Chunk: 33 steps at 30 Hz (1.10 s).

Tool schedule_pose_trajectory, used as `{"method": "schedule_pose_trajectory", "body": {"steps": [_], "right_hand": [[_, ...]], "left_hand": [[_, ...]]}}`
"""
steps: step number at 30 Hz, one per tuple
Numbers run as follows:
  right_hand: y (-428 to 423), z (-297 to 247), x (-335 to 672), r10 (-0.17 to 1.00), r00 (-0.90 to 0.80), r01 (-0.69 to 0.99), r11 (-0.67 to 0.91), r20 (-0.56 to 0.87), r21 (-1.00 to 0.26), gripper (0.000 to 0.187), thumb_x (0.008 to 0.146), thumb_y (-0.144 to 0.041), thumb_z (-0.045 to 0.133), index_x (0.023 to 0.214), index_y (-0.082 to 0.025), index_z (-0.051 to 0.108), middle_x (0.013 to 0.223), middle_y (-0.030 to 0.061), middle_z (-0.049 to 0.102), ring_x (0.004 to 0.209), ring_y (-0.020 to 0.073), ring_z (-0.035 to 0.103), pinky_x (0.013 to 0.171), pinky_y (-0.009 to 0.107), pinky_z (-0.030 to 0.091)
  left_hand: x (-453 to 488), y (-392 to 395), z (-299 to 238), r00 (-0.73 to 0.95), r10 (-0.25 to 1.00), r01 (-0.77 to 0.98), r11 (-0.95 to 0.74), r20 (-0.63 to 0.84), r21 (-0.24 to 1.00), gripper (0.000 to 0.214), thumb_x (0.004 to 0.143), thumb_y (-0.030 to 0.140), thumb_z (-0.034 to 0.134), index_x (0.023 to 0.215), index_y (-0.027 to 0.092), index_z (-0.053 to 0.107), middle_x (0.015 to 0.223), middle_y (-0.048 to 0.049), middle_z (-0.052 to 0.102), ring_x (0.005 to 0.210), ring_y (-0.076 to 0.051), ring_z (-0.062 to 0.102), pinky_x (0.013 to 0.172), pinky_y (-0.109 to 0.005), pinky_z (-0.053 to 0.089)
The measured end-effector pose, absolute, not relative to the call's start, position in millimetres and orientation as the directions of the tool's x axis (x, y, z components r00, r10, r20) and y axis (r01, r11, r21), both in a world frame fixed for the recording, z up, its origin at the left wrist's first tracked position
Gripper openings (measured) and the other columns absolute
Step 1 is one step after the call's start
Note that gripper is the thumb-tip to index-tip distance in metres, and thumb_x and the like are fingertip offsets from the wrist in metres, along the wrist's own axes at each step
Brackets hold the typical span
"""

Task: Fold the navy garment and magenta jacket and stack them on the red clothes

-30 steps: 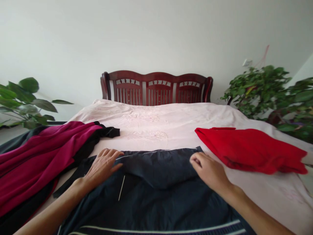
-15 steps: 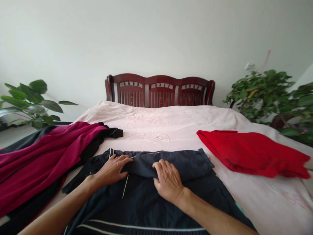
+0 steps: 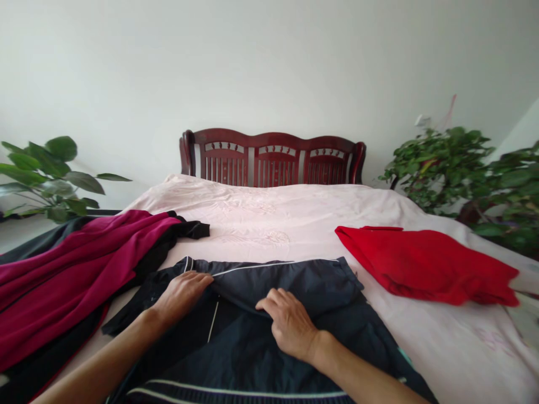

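Note:
A navy jacket (image 3: pixel 252 350) with white piping lies spread on the bed in front of me, its ribbed hem toward me. Across its far part runs a folded-over section (image 3: pixel 286 275) edged by a white line. My left hand (image 3: pixel 183 294) is closed at the left end of this fold, its thumb out of sight. Nearer the middle, my right hand (image 3: pixel 290 322) has its fingers curled on the fold's near edge, raising the cloth slightly. Some fingertips are hidden.
A magenta and black garment (image 3: pixel 105 241) lies on the left of the bed, a folded red garment (image 3: pixel 429 264) on the right. Pink bedding (image 3: pixel 252 216) reaches back to a dark wooden headboard (image 3: pixel 275 143). Leafy plants stand at left (image 3: pixel 54 168) and right (image 3: pixel 442 163).
My right hand has drawn slightly toward me with the fold's edge, which now looks looser and lifted. My left hand has shifted a little left, and its thumb has gone from view.

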State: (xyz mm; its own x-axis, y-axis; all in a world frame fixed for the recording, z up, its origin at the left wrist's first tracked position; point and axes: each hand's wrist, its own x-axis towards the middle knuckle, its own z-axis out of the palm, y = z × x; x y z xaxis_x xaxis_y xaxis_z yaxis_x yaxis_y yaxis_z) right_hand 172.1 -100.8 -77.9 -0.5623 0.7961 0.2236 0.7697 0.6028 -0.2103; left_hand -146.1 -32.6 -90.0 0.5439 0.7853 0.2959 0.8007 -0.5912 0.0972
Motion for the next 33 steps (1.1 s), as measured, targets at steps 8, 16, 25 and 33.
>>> {"method": "schedule_pose_trajectory", "body": {"steps": [8, 16, 25, 33], "right_hand": [[-73, -65, 240, 0.855, -0.398, 0.864, 0.471, 0.331, -0.177, 0.048, 0.095, -0.035, 0.045, 0.141, -0.023, 0.048, 0.146, 0.0096, 0.051, 0.136, 0.0233, 0.042, 0.114, 0.045, 0.032], [-47, -104, 287, 0.965, -0.258, 0.95, 0.261, 0.042, -0.168, 0.054, 0.094, -0.041, 0.043, 0.146, -0.026, 0.044, 0.155, 0.0083, 0.039, 0.145, 0.0263, 0.03, 0.118, 0.05, 0.026], [-110, -51, 140, 0.719, -0.664, 0.628, 0.686, 0.207, -0.368, 0.029, 0.093, -0.026, 0.052, 0.117, -0.026, 0.067, 0.12, 0.0029, 0.069, 0.116, 0.0188, 0.058, 0.105, 0.035, 0.04], [-121, -66, 61, 0.633, -0.766, 0.579, 0.755, 0.112, -0.308, 0.02, 0.084, -0.041, 0.069, 0.092, -0.023, 0.071, 0.095, 0.0027, 0.068, 0.095, 0.0193, 0.059, 0.086, 0.031, 0.045]], "left_hand": [[-155, -37, -89, 0.46, 0.876, 0.803, -0.481, 0.148, 0.351, 0.035, 0.09, 0.028, 0.047, 0.118, 0.028, 0.066, 0.126, -0.0033, 0.068, 0.115, -0.024, 0.064, 0.101, -0.038, 0.048], [-203, -70, -77, 0.151, 0.972, 0.73, -0.233, 0.18, 0.643, 0.037, 0.087, 0.046, 0.051, 0.11, 0.024, 0.071, 0.117, -0.004, 0.072, 0.113, -0.025, 0.064, 0.105, -0.038, 0.046], [-240, -176, -66, 0.197, 0.974, 0.717, -0.065, -0.111, 0.694, 0.044, 0.088, 0.06, 0.054, 0.107, 0.025, 0.073, 0.112, -0.0056, 0.072, 0.106, -0.026, 0.065, 0.095, -0.034, 0.049], [-240, -192, -69, 0.515, 0.857, 0.683, -0.426, 0.021, 0.593, 0.064, 0.072, 0.072, 0.067, 0.115, 0.026, 0.067, 0.124, -0.0084, 0.062, 0.116, -0.025, 0.054, 0.103, -0.035, 0.041]]}}
